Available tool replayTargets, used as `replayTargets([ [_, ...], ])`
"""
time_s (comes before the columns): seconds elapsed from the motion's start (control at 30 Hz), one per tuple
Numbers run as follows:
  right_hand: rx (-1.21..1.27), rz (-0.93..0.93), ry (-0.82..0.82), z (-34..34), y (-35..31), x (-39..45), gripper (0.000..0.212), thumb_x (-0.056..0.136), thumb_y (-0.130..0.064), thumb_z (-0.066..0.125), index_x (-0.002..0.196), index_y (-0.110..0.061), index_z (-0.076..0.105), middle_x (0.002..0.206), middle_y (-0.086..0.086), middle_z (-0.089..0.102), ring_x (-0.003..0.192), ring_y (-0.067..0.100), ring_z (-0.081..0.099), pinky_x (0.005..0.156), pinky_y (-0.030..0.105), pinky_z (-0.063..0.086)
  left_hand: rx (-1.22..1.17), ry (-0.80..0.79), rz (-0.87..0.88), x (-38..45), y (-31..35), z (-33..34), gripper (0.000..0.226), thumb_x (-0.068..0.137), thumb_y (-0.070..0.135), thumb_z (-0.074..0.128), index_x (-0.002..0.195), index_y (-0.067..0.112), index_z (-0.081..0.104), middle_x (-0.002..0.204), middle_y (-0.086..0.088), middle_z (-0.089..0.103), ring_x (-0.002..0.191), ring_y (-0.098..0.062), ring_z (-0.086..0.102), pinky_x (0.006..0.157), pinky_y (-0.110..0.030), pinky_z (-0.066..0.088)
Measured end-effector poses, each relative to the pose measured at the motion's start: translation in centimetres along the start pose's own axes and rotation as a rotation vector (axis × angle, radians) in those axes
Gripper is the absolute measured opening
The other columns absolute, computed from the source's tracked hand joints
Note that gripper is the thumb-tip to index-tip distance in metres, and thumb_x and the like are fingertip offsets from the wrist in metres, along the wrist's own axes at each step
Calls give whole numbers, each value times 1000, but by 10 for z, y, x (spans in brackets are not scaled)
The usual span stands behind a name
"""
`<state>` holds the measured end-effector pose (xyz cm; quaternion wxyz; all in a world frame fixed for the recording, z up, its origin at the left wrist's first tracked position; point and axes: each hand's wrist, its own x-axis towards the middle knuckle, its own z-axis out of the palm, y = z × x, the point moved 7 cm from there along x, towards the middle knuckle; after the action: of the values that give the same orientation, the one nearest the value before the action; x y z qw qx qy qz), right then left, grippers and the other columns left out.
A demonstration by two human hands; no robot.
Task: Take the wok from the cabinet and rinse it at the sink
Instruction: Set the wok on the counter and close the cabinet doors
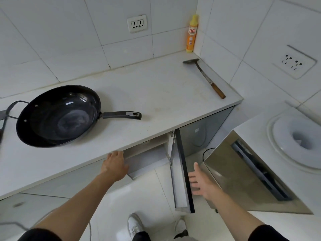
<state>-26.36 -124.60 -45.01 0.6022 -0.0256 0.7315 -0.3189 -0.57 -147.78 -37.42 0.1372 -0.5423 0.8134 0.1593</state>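
Wok (59, 115) on bench (156, 94); cabinet door (182, 171) ajar; left hand (115, 166) grip relaxed at bench edge; right hand (199, 184) grip wide beside door; advisable: shut door, then lift wok by handle.

My wok (58, 117) is glossy black inside, with a black handle tipped in grey. The counter (156, 94) is white, faintly stained; the wall tiles (60, 40) are white with grey grout. The bottle (191, 34) is yellow and orange with a red label. The spatula (204, 76) is dark metal with a brown wooden handle. My sleeves (40, 234) are black, my shoes (134, 225) white.
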Motion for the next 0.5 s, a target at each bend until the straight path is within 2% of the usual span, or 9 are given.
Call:
replayTargets([
  [0.2,183,39,-20,60,5,2,81,91,-71,26,132,-6,51,130,18,58,120,35,55,102,56,44,-19,29,57,15,-42,-18,44,91,37,54,128,15,48,133,-7,50,119,-28,46,96,-41,45],
  [0.4,353,22,-22,123,0,11,84,88,-74,29,132,-5,51,129,20,58,116,37,56,102,58,43,-43,-18,103,24,-93,-8,54,95,36,54,142,16,37,151,-7,37,133,-28,39,106,-41,41],
  [0.5,452,17,-29,149,-9,16,83,90,-72,32,135,-4,49,131,21,56,117,37,55,105,56,40,-16,17,128,23,-106,-5,54,95,34,55,142,16,36,152,-6,34,133,-27,38,106,-39,41],
])
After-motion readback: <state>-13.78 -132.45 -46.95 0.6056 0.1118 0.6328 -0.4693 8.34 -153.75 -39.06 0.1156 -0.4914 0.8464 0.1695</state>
